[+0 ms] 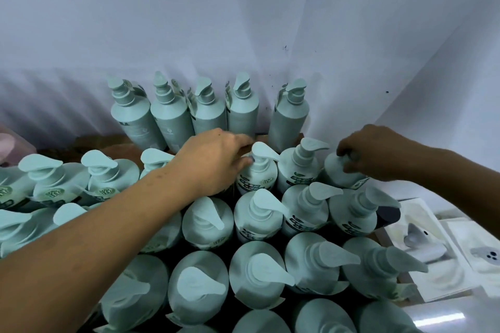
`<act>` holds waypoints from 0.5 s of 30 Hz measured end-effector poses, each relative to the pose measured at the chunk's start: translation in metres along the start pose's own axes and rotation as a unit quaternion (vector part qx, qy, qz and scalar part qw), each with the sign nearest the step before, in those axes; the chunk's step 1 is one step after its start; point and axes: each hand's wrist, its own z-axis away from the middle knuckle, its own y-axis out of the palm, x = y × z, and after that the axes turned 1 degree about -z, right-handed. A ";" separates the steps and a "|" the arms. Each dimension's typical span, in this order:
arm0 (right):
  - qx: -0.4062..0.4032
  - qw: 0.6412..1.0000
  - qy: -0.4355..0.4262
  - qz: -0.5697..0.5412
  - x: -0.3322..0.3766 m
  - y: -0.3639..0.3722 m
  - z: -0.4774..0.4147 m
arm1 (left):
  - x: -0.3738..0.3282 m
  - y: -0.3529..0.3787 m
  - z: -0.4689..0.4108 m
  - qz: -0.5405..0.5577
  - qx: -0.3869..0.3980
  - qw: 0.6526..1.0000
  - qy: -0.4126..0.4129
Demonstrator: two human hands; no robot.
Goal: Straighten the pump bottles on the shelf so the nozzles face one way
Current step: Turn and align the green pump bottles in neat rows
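Note:
Several pale green pump bottles stand in rows on a dark shelf. My left hand [213, 159] reaches across them and grips the neck of a bottle [258, 173] in the second row from the back; its nozzle points right. My right hand [376, 154] grips the pump top of the rightmost bottle [342, 174] in that row, hiding its nozzle. Most front bottles [259, 270] have nozzles pointing right. A back row of taller bottles [240, 108] stands against the wall, nozzles facing mixed ways.
A white wall [243, 21] backs the shelf and another closes the right side. White boxes [422, 249] with product pictures lie at the right. A pink item [10, 146] sits at the far left edge.

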 end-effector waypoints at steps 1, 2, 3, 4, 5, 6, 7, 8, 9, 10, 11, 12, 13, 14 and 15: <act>-0.004 1.000 -0.002 -0.008 -0.001 -0.001 0.000 | 0.003 0.000 0.003 -0.015 0.010 1.000 -0.003; 0.000 1.000 -0.003 -0.018 -0.001 -0.003 -0.001 | 0.006 0.002 0.005 -0.025 0.019 1.000 0.003; 0.004 1.000 -0.004 -0.027 -0.001 -0.005 -0.002 | 0.008 0.004 0.007 -0.030 0.026 0.999 0.017; 0.006 0.999 -0.005 -0.035 -0.001 -0.006 -0.003 | 0.010 0.007 0.008 -0.029 0.034 0.999 0.029; 0.003 0.999 -0.007 -0.043 0.000 -0.006 -0.004 | 0.012 0.007 0.008 -0.021 0.040 0.998 0.034; -0.003 0.999 -0.009 -0.049 0.000 -0.005 -0.004 | 0.013 0.008 0.007 -0.009 0.047 0.998 0.033; -0.010 0.998 -0.011 -0.055 0.000 -0.004 -0.004 | 0.015 0.008 0.006 0.000 0.050 0.998 0.032; -0.016 0.998 -0.012 -0.061 -0.001 -0.004 -0.004 | 0.015 0.009 0.006 0.004 0.047 0.998 0.034; -0.022 0.997 -0.015 -0.066 -0.001 -0.003 -0.004 | 0.014 0.010 0.007 0.002 0.041 0.999 0.035; -0.026 0.997 -0.016 -0.069 -0.002 -0.002 -0.004 | 0.013 0.010 0.008 0.000 0.035 0.999 0.034; -0.029 0.997 -0.014 -0.071 -0.003 -0.001 -0.004 | 0.012 0.010 0.009 0.004 0.032 0.999 0.030; -0.029 0.997 -0.011 -0.074 -0.004 -0.001 -0.004 | 0.011 0.010 0.009 0.014 0.032 0.999 0.023; -0.027 0.997 -0.008 -0.077 -0.006 0.000 -0.004 | 0.010 0.009 0.010 0.027 0.033 0.999 0.015; -0.026 0.996 -0.009 -0.081 -0.006 0.001 -0.004 | 0.010 0.008 0.010 0.040 0.035 0.999 0.009; -0.024 0.996 -0.010 -0.083 -0.006 0.001 -0.004 | 0.011 0.007 0.010 0.051 0.035 0.998 0.003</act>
